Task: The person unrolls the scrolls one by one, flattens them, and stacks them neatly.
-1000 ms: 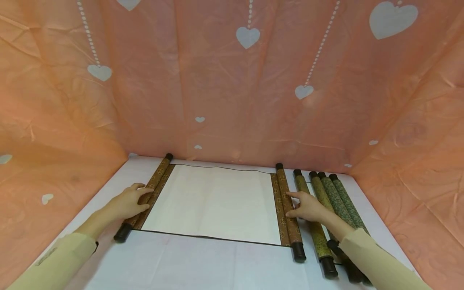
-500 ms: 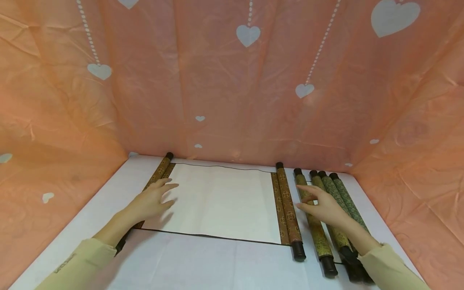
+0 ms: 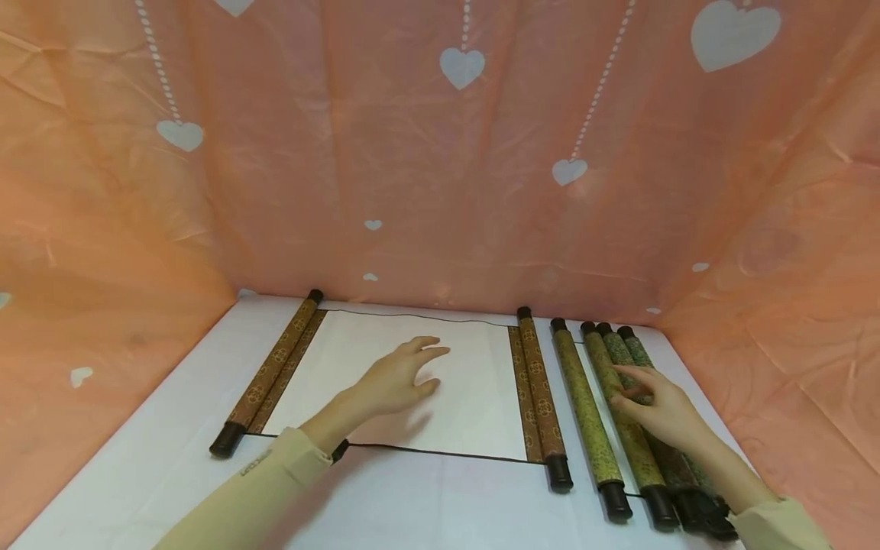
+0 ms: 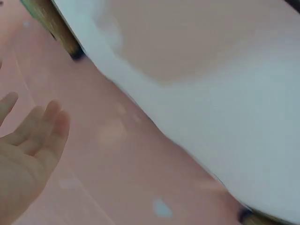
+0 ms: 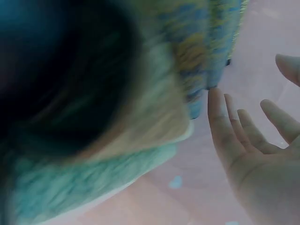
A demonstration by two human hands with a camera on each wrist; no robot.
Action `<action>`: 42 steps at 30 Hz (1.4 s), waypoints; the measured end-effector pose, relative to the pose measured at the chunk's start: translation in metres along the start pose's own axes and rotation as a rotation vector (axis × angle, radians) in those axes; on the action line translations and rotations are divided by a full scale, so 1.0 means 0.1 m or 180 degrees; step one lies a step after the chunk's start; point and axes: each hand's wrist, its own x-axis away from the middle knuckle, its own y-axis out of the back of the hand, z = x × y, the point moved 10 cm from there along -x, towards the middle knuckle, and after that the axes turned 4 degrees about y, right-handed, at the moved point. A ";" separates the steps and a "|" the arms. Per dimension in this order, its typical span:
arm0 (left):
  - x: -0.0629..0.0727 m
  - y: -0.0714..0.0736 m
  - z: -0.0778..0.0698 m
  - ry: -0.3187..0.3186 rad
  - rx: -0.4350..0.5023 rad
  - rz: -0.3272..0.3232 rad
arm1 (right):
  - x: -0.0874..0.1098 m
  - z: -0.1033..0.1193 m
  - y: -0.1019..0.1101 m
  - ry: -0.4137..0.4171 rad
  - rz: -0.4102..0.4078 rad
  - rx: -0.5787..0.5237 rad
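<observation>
A scroll lies unrolled, its white sheet (image 3: pixel 481 382) stretched between a left brown patterned roller (image 3: pixel 275 363) and a right brown patterned roller (image 3: pixel 541 389). Over the sheet hovers my left hand (image 3: pixel 392 380), fingers spread and holding nothing; its shadow falls beneath. Farther right, a yellow-green scroll, its two rollers close together, shows a left roller (image 3: pixel 590 428) and a right roller (image 3: pixel 612 367). My right hand (image 3: pixel 663 409) is above that right roller and the dark green rollers (image 3: pixel 639 347) beside it. Its fingers (image 5: pixel 220 122) look loosely extended in the right wrist view; contact with a roller is unclear.
A white cloth (image 3: pixel 412 504) covers the table. Peach sheeting with pale hearts (image 3: pixel 462 67) walls in the back and both sides. Black end caps (image 3: pixel 559 473) stick out at the rollers' ends.
Both hands have come off the brown rollers and moved right: the left over the white sheet, the right across to the green rollers. The scrolls appear to stay in place.
</observation>
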 end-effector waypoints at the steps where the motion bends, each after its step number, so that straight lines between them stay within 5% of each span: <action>1: -0.05 -0.07 -0.10 -0.0063 -0.0017 0.0041 | 0.02 -0.04 0.01 -0.0001 0.0004 0.0052; 10: -0.42 -0.72 -0.92 -0.0462 -0.0328 0.0451 | 0.07 -0.16 -0.06 0.0008 0.0136 0.0270; 19: -0.74 -1.11 -1.43 -0.0595 -0.0463 0.0780 | 0.01 -0.15 -0.12 0.0063 0.0191 0.0532; 28: -1.00 -1.41 -1.55 -0.0368 -0.0640 0.0935 | -0.05 -0.21 -0.17 0.0103 0.0385 0.0438; 42: -1.10 -1.62 -1.60 -0.0105 -0.0680 0.1025 | -0.07 -0.23 -0.32 0.0036 0.0840 0.0227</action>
